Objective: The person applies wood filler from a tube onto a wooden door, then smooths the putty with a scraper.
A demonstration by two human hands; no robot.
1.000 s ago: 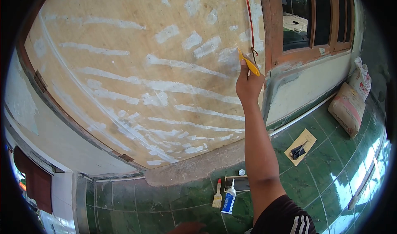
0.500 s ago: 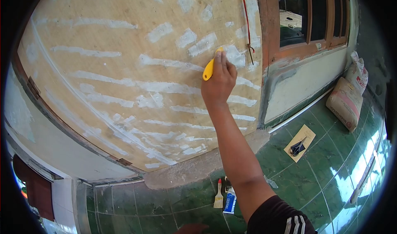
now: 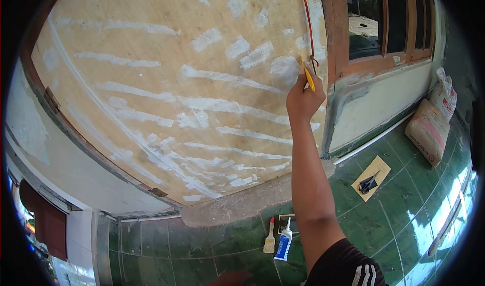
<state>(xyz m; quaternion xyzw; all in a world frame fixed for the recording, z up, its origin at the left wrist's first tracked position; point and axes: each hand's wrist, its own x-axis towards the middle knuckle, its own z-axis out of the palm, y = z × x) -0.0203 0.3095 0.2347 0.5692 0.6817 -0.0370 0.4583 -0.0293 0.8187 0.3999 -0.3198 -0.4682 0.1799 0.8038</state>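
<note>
My right hand (image 3: pixel 305 98) is closed around a yellow-handled putty knife (image 3: pixel 309 80), its upper end right at a whitish patch near the panel's right edge. The plywood panel (image 3: pixel 151 76) is tan, with many white filler streaks and patches across it. A thin red cable (image 3: pixel 309 23) hangs just right of the putty knife. Low at the bottom edge, my left hand (image 3: pixel 231 279) shows only as a dim, blurred shape, its fingers not distinct.
A paintbrush (image 3: pixel 270 238) and a blue-and-white tube (image 3: pixel 284 241) lie on the green tiles. Scissors (image 3: pixel 369 183) rest on a tan board (image 3: pixel 378 173). Sacks (image 3: pixel 428 132) lean at the right wall, beside a wooden window frame (image 3: pixel 339 38).
My right hand has moved right across the panel, and the putty knife has turned so its handle end now points down to the right. The view has shifted slightly.
</note>
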